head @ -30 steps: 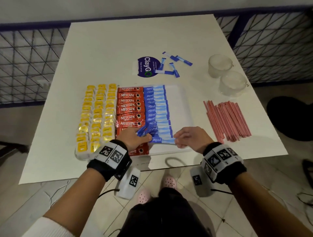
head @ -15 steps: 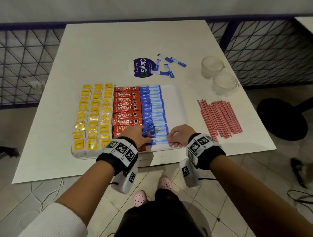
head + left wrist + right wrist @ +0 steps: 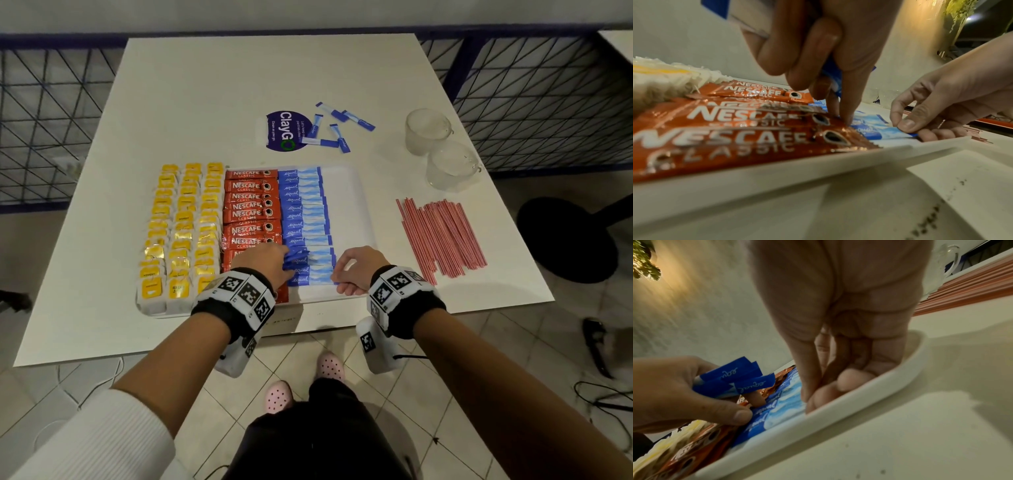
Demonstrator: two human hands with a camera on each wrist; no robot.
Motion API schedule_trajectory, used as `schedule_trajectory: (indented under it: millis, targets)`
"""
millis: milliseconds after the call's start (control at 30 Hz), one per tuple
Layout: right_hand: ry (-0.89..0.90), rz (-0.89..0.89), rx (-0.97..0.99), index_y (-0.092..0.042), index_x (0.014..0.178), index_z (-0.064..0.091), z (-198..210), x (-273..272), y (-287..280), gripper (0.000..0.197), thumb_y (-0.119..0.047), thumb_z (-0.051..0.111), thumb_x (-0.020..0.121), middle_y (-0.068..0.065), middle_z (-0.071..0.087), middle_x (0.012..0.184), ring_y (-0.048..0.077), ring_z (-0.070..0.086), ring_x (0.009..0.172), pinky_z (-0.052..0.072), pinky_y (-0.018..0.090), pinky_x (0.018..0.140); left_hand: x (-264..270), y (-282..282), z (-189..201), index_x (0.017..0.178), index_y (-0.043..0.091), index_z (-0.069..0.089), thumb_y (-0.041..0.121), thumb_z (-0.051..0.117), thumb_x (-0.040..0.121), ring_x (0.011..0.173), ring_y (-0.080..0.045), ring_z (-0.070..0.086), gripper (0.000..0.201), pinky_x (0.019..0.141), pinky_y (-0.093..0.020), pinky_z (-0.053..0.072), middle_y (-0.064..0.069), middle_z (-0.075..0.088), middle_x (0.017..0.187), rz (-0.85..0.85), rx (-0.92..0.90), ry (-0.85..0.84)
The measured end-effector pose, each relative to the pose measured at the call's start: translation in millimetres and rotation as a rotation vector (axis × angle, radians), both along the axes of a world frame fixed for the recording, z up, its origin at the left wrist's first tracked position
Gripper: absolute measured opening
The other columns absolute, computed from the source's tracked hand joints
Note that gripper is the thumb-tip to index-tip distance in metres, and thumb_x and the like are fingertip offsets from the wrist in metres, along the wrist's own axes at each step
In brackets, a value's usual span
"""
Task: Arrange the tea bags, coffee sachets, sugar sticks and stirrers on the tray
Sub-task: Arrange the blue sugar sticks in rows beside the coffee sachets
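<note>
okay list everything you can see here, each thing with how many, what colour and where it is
tray: one, white, table's near edge
tea bags: many, yellow, tray's left
coffee sachets: a column, red, beside tea bags
sugar sticks: a column, blue, beside sachets
loose sugar sticks: about six, blue, beyond tray
sticker: one, purple, by them
stirrers: many, red, right of tray
glass cups: two, clear, far right
left hand: holds several sugar sticks
right hand: pinches one stick's end
</note>
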State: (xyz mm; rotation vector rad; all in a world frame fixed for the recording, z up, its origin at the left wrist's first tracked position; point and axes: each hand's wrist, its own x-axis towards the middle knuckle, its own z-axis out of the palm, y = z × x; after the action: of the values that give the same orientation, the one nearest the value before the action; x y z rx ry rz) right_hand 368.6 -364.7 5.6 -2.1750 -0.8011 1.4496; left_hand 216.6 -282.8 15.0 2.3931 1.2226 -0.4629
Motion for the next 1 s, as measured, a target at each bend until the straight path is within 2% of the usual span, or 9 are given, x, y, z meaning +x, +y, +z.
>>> schedule_trajectory:
  millis: [133,267,333,433,533,667,767,933,1000]
  targets:
    - [0.022,-0.009,-0.013,-0.012,0.072,0.051,0.8,1.2,1.7,0.020,-0.006,0.065,0.084,0.008,0.058,0.060,0.004,0.047,0.027,0.038,0.012,0.034,0.5,0.2,-0.3,0.114,0.013,0.055,0.034,0.051,0.093,0.104,-0.022,0.056,0.030,0.083,-0.031,0.044,-0.007,0.058,0.114,-0.009,0.012,0.017]
    - [0.062,-0.045,-0.012,-0.012,0.074,0.048,5.2,6.2,0.8,0.021,-0.008,0.066,0.084,0.011,0.058,0.061,0.006,0.046,0.028,0.038,0.012,0.035,-0.1,1.1,2.3,0.111,0.013,0.057,0.034,0.052,0.093,0.100,-0.023,0.057,0.028,0.080,-0.030,0.043,-0.006,0.061,0.109,0.032,-0.019,-0.023]
    - [0.053,-0.035,0.001,-0.013,0.074,0.048,8.3,9.2,1.7,0.021,-0.009,0.067,0.084,0.010,0.058,0.061,0.010,0.047,0.033,0.039,0.013,0.036,-1.1,2.4,4.6,0.108,0.013,0.059,0.034,0.054,0.092,0.095,-0.023,0.057,0.027,0.078,-0.031,0.044,-0.006,0.062,0.104,0.076,-0.037,-0.068]
    - [0.050,-0.027,0.055,-0.013,0.073,0.049,13.0,12.9,7.3,0.020,-0.010,0.067,0.084,0.011,0.056,0.062,0.017,0.046,0.044,0.039,0.021,0.043,-1.6,7.5,6.8,0.104,0.011,0.062,0.031,0.056,0.091,0.086,-0.019,0.055,0.024,0.076,-0.028,0.042,-0.006,0.062,0.096,0.146,-0.112,-0.175]
    - [0.001,-0.015,0.118,-0.014,0.075,0.052,15.0,12.9,16.9,0.015,-0.012,0.064,0.085,0.008,0.056,0.063,0.019,0.049,0.049,0.042,0.024,0.048,-2.5,12.3,9.1,0.106,0.010,0.064,0.027,0.055,0.091,0.083,-0.016,0.052,0.023,0.073,-0.025,0.037,-0.004,0.059,0.092,0.183,-0.155,-0.228]
    - [-0.126,-0.002,0.059,-0.014,0.074,0.054,6.1,13.5,28.8,0.016,-0.018,0.063,0.086,0.006,0.059,0.068,0.019,0.054,0.054,0.052,0.031,0.060,-0.8,19.4,10.5,0.111,0.013,0.060,0.027,0.052,0.093,0.095,-0.023,0.056,0.024,0.075,-0.025,0.037,-0.008,0.063,0.102,0.150,-0.106,-0.167]
    - [-0.203,0.041,-0.020,-0.014,0.068,0.051,0.0,12.8,33.4,0.026,-0.026,0.061,0.088,0.010,0.063,0.078,0.023,0.059,0.066,0.054,0.037,0.078,0.3,22.9,9.0,0.107,0.013,0.059,0.030,0.052,0.093,0.088,-0.021,0.053,0.023,0.074,-0.027,0.037,-0.004,0.056,0.092,0.135,-0.092,-0.127]
    - [-0.234,0.037,-0.042,-0.013,0.063,0.050,-5.5,14.0,38.3,0.031,-0.030,0.065,0.085,0.012,0.062,0.081,0.025,0.056,0.074,0.052,0.038,0.083,1.4,22.4,2.6,0.105,0.013,0.060,0.033,0.048,0.095,0.089,-0.022,0.057,0.025,0.076,-0.029,0.043,-0.004,0.057,0.089,0.076,-0.094,-0.081]
    - [-0.231,0.034,-0.047,-0.014,0.062,0.050,-7.3,14.8,39.4,0.032,-0.030,0.067,0.083,0.012,0.061,0.080,0.025,0.055,0.074,0.052,0.038,0.083,2.0,21.8,1.2,0.107,0.014,0.061,0.034,0.046,0.096,0.092,-0.024,0.058,0.027,0.078,-0.032,0.045,-0.006,0.061,0.095,0.067,-0.089,-0.066]
